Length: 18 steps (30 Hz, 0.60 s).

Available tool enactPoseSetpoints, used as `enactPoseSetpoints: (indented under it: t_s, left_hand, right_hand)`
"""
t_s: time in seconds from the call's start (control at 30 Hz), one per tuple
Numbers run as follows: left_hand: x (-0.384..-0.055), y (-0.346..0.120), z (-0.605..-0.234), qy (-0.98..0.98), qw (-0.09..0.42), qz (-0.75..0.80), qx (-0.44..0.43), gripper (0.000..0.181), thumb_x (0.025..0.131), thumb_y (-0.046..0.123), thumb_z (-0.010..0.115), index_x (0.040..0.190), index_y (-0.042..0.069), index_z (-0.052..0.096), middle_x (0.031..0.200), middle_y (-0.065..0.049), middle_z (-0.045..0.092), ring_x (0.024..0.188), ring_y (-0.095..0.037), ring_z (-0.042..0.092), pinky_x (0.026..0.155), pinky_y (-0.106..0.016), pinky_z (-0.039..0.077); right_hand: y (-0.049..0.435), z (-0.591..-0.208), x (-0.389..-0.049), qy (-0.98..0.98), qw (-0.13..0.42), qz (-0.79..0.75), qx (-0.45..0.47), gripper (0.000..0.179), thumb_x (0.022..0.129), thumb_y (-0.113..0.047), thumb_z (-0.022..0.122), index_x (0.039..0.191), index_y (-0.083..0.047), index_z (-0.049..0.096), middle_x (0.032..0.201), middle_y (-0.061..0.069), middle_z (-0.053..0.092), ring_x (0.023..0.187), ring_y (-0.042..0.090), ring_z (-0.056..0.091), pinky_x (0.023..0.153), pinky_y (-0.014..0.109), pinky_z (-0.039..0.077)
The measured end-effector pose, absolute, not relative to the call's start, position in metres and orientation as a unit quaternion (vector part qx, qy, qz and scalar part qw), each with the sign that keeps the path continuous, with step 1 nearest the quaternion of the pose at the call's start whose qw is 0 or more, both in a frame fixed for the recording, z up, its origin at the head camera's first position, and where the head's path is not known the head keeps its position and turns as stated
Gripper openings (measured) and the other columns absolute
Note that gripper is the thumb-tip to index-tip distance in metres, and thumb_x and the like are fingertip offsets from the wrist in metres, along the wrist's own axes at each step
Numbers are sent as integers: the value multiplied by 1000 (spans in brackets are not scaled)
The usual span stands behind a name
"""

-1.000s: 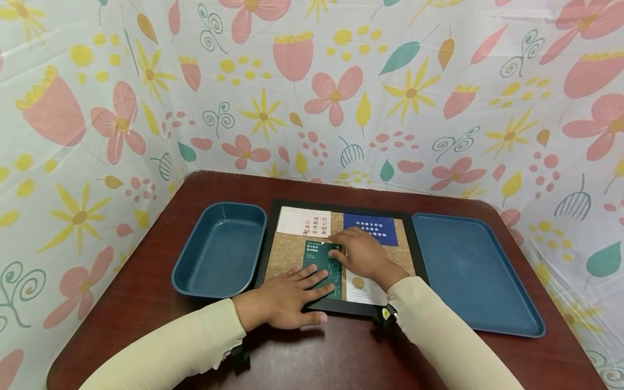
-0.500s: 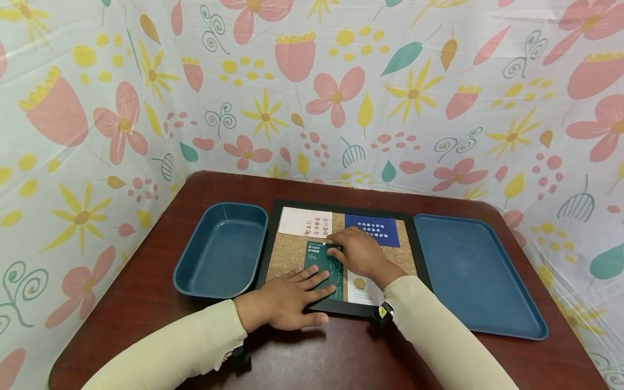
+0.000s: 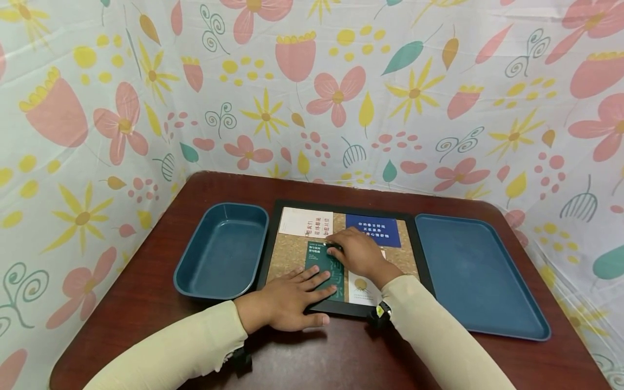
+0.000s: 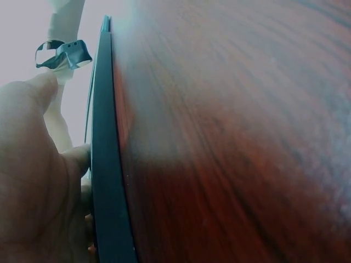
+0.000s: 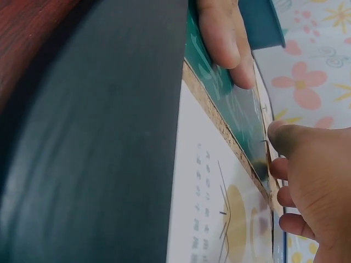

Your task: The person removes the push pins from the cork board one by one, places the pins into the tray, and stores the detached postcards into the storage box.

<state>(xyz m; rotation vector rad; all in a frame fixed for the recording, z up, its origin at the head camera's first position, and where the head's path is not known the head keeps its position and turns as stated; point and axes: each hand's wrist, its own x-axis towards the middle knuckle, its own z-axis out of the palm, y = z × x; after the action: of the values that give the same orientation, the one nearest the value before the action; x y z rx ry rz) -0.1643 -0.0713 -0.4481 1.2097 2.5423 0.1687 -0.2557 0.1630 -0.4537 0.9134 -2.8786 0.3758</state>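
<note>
A framed corkboard (image 3: 287, 257) lies on the table. On it, a green card (image 3: 319, 257) with pale lettering is partly under both hands. My left hand (image 3: 292, 298) rests flat with fingers spread over the card's lower left, its thumb along the frame's front edge. My right hand (image 3: 361, 252) is bent over the card's top edge, thumb and forefinger slightly apart there. In the right wrist view, a thin pin (image 5: 265, 141) stands beside the right thumb; whether the fingers pinch anything is hidden. In the left wrist view, the left hand (image 4: 38, 181) is beside the black frame (image 4: 109, 164).
A white card (image 3: 304, 222) and a blue card (image 3: 372, 230) lie on the board's far part. A white card with a yellow sun (image 3: 361, 287) is at the near right. A deep blue tray (image 3: 182, 276) stands left, a shallow blue tray (image 3: 478, 276) right.
Both hands stay almost in place. My right wrist has shifted slightly left and the forearm with it; the cards and trays have not moved on the table.
</note>
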Motion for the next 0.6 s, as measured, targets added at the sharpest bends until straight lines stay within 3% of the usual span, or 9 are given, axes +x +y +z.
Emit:
enactPoseSetpoints:
  t_s: [0.6]
  left_hand:
    - [-164, -72, -451, 891, 157, 65, 421, 75, 100, 75, 15, 164, 36, 18, 171, 5, 6, 156, -19, 0, 125, -45, 8]
  right_hand:
    - [156, -459, -262, -941, 67, 138, 300, 21, 102, -26, 67, 119, -18, 76, 114, -2, 73, 111, 20, 63, 95, 44, 53]
